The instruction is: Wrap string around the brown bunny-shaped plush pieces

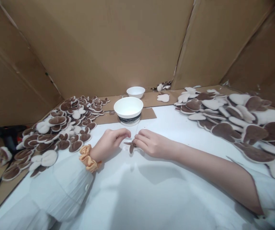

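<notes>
My right hand (152, 143) is closed on a small brown fabric piece (132, 146) with ear-like tips, just over the white table (132, 191). To its left, my left hand (112, 142) has its fingers curled together, with the fingertips a short way from the piece; what they hold, if anything, is too small to make out. An orange scrunchie (89, 158) circles my left wrist. Beyond my hands stands a white bowl (128, 108) with a dark band around its lower part.
Brown and white plush pieces are heaped at the left (57, 120) and right (226, 131). A smaller white bowl (136, 92) and a single plush piece (163, 97) lie farther back. A black glue gun (9, 134) is at far left. Cardboard walls (108, 41) surround the table.
</notes>
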`<state>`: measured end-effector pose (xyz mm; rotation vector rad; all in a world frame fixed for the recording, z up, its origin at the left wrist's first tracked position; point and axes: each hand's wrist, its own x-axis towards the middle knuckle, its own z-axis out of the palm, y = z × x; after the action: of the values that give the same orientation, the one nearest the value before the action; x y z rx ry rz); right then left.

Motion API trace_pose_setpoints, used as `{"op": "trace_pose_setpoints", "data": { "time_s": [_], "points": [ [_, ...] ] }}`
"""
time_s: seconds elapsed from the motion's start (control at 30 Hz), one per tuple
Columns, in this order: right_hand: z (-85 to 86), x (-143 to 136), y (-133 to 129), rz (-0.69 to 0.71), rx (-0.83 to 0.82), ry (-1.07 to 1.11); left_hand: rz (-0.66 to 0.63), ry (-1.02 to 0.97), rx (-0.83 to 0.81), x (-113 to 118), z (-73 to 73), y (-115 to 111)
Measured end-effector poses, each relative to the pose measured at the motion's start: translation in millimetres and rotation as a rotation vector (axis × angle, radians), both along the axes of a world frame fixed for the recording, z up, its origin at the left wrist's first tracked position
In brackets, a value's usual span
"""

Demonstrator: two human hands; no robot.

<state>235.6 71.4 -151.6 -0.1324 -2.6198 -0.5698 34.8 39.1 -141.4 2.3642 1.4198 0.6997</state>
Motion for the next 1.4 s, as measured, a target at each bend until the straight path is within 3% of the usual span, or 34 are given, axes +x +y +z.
{"op": "trace_pose_setpoints", "data": {
  "time_s": [0.17, 0.3, 0.43, 0.63, 0.7, 0.83, 0.97, 1.1, 1.27, 1.33, 1.4],
  "points": [
    [-0.6, 1, 2, 0.043, -0.011, 0.102, 0.003, -0.213, -0.13, 4, -1.4, 1],
    [-0.2, 1, 5, 0.008, -0.119, 0.252, -0.002, -0.226, -0.118, 7, -3.7, -3],
    [-1.3, -1, 9, -0.086, -0.353, 0.429, 0.071, -0.129, 0.022, 9, -9.4, -8],
    [-3.6, -6, 3, -0.282, -0.647, 0.5, 0.008, 0.262, 0.209, 18, -16.0, -22],
    [-4.4, -6, 1, -0.326, -0.606, 0.411, -0.02, 0.419, 0.336, 20, -13.4, -26],
    [-4.8, -8, -2, -0.298, -0.292, 0.187, -0.077, 0.708, 0.631, 25, -4.4, -32],
    [-3.7, -10, -6, -0.256, -0.079, 0.048, -0.087, 0.87, 0.785, 29, 0.9, -34],
    [-2.5, -11, -9, -0.26, -0.034, 0.018, -0.075, 0.888, 0.835, 29, 1.1, -36],
    [2.5, -9, -10, -0.244, -0.116, -0.025, -0.092, 0.832, 0.898, 30, -0.5, -38],
    [3.4, -8, -9, -0.231, -0.175, -0.026, -0.076, 0.773, 0.836, 32, -0.4, -39],
    [2.0, -7, -8, -0.203, -0.191, -0.026, -0.008, 0.666, 0.615, 32, 0.6, -39]
  ]
}}
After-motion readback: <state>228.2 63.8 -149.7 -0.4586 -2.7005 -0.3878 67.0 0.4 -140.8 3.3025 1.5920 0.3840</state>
